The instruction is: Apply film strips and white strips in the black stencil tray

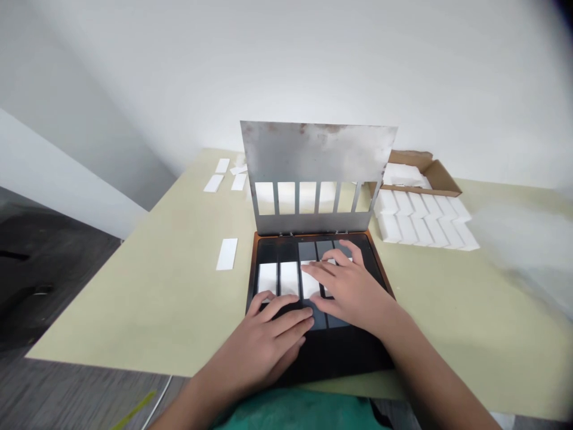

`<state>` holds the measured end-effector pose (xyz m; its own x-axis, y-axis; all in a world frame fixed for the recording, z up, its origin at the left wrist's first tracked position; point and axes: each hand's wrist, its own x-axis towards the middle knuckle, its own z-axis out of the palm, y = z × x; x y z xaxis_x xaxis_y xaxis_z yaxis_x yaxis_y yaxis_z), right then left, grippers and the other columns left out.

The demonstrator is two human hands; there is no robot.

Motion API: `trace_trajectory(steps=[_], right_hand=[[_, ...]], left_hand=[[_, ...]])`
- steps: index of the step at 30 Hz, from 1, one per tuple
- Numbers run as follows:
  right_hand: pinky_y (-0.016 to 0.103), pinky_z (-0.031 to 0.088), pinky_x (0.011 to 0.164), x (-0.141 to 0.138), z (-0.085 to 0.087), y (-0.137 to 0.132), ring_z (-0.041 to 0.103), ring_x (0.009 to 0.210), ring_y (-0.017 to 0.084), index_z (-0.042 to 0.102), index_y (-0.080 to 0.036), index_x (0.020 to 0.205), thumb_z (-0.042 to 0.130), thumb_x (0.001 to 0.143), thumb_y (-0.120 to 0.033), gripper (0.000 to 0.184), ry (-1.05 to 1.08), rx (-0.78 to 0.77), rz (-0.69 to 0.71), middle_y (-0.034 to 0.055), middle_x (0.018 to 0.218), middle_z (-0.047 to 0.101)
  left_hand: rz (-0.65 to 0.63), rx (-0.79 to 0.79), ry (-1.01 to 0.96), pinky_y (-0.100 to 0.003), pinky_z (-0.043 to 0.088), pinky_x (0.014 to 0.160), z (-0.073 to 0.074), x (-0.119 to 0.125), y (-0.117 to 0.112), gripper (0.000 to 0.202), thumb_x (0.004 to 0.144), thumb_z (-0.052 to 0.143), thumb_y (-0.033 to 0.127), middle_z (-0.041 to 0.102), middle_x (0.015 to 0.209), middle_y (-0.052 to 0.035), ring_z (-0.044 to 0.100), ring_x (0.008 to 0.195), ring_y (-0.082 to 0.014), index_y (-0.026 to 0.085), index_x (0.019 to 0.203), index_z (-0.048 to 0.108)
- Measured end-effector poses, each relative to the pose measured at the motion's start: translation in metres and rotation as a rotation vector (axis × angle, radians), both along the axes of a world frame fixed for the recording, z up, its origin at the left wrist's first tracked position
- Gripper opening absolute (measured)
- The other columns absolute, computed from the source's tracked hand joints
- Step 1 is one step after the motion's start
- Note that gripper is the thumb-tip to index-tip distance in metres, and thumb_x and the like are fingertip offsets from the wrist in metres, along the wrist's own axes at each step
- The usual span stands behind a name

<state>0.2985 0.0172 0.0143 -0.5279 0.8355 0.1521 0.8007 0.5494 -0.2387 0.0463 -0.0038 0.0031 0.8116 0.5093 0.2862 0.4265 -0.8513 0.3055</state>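
Note:
A black board point(344, 352) with a brown edge lies before me, its metal frame lid point(317, 152) raised upright at the back. White cards lie in a row on the board: one at the left point(267, 276), a second beside it point(289, 276) and a third point(308, 286) partly under my right hand. My right hand point(347, 286) rests over the third card with fingers spread, index finger and thumb touching it near its two ends. More white shows under its fingers. My left hand point(277, 334) lies flat with fingers stretched out, fingertips at the lower edges of the cards.
A single white card point(227, 254) lies on the pale table point(179, 286) left of the board, with several more point(222, 165) farther back. Behind at the right stands a cardboard box point(441, 177) holding white pieces. In front of it are stacked rows of white cards point(425, 230).

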Motion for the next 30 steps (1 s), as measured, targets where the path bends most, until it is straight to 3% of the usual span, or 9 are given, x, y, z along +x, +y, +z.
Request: trace_trajectory(steps=[11, 19, 30], right_hand=[[0.061, 0.015, 0.126, 0.0022, -0.0047, 0.0015, 0.062, 0.116, 0.030, 0.067, -0.023, 0.134, 0.073, 0.095, -0.032, 0.041, 0.002, 0.041, 0.025, 0.0065, 0.114, 0.082], [0.062, 0.014, 0.126, 0.0027, -0.0092, 0.0018, 0.061, 0.116, 0.028, 0.078, -0.025, 0.108, 0.074, 0.095, -0.035, 0.017, 0.005, 0.065, 0.026, 0.0032, 0.126, 0.079], [0.064, 0.015, 0.125, 0.0028, -0.0104, 0.0020, 0.061, 0.116, 0.028, 0.079, -0.024, 0.108, 0.075, 0.095, -0.038, 0.019, 0.003, 0.072, 0.033, 0.0033, 0.127, 0.079]], left_hand=[[-0.002, -0.008, 0.015, -0.045, 0.035, 0.111, 0.0040, 0.0005, 0.0004, 0.030, 0.109, 0.056, 0.026, 0.075, 0.134, -0.0024, 0.061, 0.127, -0.0270, 0.026, 0.135, 0.070], [-0.010, 0.000, 0.018, -0.044, 0.030, 0.113, 0.0028, 0.0004, 0.0006, 0.028, 0.109, 0.055, 0.026, 0.074, 0.136, 0.0007, 0.059, 0.129, -0.0267, 0.025, 0.134, 0.069], [-0.014, 0.028, 0.009, -0.044, 0.032, 0.110, 0.0025, -0.0010, 0.0007, 0.028, 0.108, 0.056, 0.024, 0.075, 0.133, -0.0015, 0.060, 0.126, -0.0264, 0.026, 0.132, 0.071]])
